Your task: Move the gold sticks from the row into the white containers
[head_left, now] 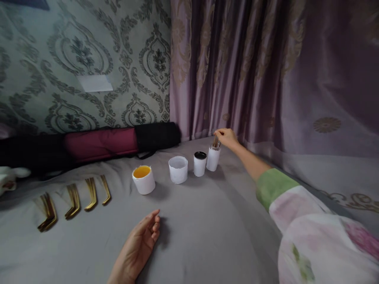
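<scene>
At the far end of the row of cups, my right hand (pixel 227 138) pinches the tops of thin golden-brown strips (pixel 215 141). Their lower ends go down into the tall white cup (pixel 213 158) and are hidden there. My left hand (pixel 142 240) hovers low over the sheet, thumb out and fingers loosely curled, with nothing in it. Beside the tall cup stand a white cup with a dark inside (pixel 199 166), a wider white cup (pixel 178 173) and a white cup with a yellow inside (pixel 144 183).
Several bundles of bent golden strips (pixel 72 201) lie on the grey sheet (pixel 207 236) at left. Behind them stretches a long black and maroon bag (pixel 100 144) along the patterned wall. A purple curtain (pixel 237 79) hangs behind the cups. Part of a white plush object (pixel 12 177) shows at the left edge.
</scene>
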Available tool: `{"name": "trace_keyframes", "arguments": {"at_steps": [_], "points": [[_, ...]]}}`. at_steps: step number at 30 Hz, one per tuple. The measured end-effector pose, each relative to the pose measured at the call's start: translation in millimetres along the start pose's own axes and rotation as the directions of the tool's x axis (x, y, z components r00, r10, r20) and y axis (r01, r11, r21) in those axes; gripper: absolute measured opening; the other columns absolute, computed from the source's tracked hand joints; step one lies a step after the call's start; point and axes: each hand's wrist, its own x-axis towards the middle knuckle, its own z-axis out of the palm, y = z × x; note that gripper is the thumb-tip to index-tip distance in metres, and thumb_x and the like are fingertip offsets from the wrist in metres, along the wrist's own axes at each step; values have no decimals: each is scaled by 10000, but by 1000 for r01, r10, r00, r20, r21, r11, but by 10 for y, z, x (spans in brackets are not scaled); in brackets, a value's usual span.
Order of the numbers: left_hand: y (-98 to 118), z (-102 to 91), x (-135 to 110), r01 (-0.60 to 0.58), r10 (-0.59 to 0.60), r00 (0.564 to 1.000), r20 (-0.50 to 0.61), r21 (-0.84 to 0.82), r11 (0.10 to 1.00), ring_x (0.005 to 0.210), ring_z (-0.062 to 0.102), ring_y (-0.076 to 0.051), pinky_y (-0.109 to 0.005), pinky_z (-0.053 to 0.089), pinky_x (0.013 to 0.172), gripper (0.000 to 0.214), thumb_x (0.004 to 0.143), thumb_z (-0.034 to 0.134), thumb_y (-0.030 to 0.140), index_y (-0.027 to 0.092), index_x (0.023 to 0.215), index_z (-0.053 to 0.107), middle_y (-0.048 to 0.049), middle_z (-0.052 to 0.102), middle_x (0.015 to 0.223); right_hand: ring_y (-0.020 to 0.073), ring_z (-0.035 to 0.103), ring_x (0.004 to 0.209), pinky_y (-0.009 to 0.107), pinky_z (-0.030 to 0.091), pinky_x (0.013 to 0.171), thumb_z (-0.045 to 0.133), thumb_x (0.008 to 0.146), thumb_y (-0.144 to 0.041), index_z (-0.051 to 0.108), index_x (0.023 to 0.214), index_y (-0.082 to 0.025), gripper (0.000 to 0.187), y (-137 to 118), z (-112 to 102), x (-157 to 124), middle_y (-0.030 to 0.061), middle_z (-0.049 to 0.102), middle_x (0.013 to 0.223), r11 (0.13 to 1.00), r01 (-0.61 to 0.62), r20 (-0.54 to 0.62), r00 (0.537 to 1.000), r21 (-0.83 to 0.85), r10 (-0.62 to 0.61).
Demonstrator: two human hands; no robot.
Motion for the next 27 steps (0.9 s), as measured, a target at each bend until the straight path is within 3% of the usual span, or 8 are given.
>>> {"name": "trace_keyframes", "arguments": {"at_steps": [7, 15, 27], "points": [[-13, -17, 7, 10, -10, 1000, 4, 3, 1000, 542, 482, -57, -180, 438, 463, 210, 762, 513, 82, 84, 963, 574, -35, 529, 742, 135, 581, 671, 221, 410, 605, 472, 748, -290, 696, 795, -151, 268, 60, 30, -44, 32, 673, 728, 996, -69, 56, 996, 48, 67], [-10, -5, -7, -4, 4, 1000, 11, 22, 1000, 549, 500, -60, -185, 456, 483, 215, 746, 528, 73, 82, 954, 581, -34, 539, 739, 158, 595, 753, 238, 425, 660, 516, 690, -329, 703, 770, -167, 260, 58, 64, -63, 34, 678, 764, 960, -242, 119, 967, 142, 227], [-14, -3, -7, -6, 5, 1000, 6, 46, 999, 562, 507, -65, -181, 457, 484, 222, 740, 536, 71, 86, 958, 580, -46, 545, 753, 149, 578, 624, 238, 442, 559, 546, 632, -275, 688, 700, -152, 200, 108, 148, -34, 38, 643, 637, 909, -353, 109, 935, 219, 337]]}}
